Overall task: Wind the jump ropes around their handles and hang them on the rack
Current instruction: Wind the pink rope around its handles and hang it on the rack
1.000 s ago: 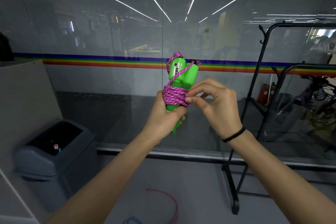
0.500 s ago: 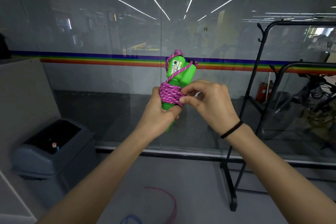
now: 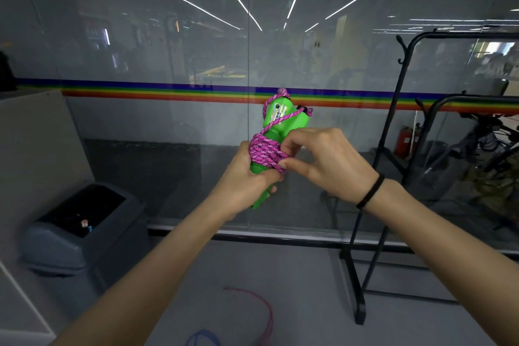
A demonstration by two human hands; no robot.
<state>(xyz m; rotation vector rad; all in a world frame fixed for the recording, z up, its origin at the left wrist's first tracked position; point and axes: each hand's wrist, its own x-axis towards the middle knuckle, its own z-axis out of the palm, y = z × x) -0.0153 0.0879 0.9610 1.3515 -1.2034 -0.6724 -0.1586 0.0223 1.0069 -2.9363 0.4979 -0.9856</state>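
Two bright green jump-rope handles [image 3: 283, 118] stand side by side in front of me, with a pink braided rope [image 3: 264, 150] wound in a thick coil round their middle. My left hand [image 3: 247, 177] grips the handles from below the coil. My right hand [image 3: 323, 160] pinches the rope at the coil's lower right edge between thumb and fingers. A strand runs diagonally up over the handle tops. The black rack [image 3: 404, 70] stands to the right, with small hooks on its upright and nothing hanging on the part in view.
A glass wall with a rainbow stripe [image 3: 168, 91] runs straight ahead. A grey bin [image 3: 81, 230] sits at lower left beside a white cabinet [image 3: 31, 149]. On the floor near my feet lie a pink rope [image 3: 264, 309] and a blue rope [image 3: 202, 338].
My right hand has shifted its fingers lower on the coil, now pinching the rope at its bottom right edge. Both hands and the handles stay in about the same spot.
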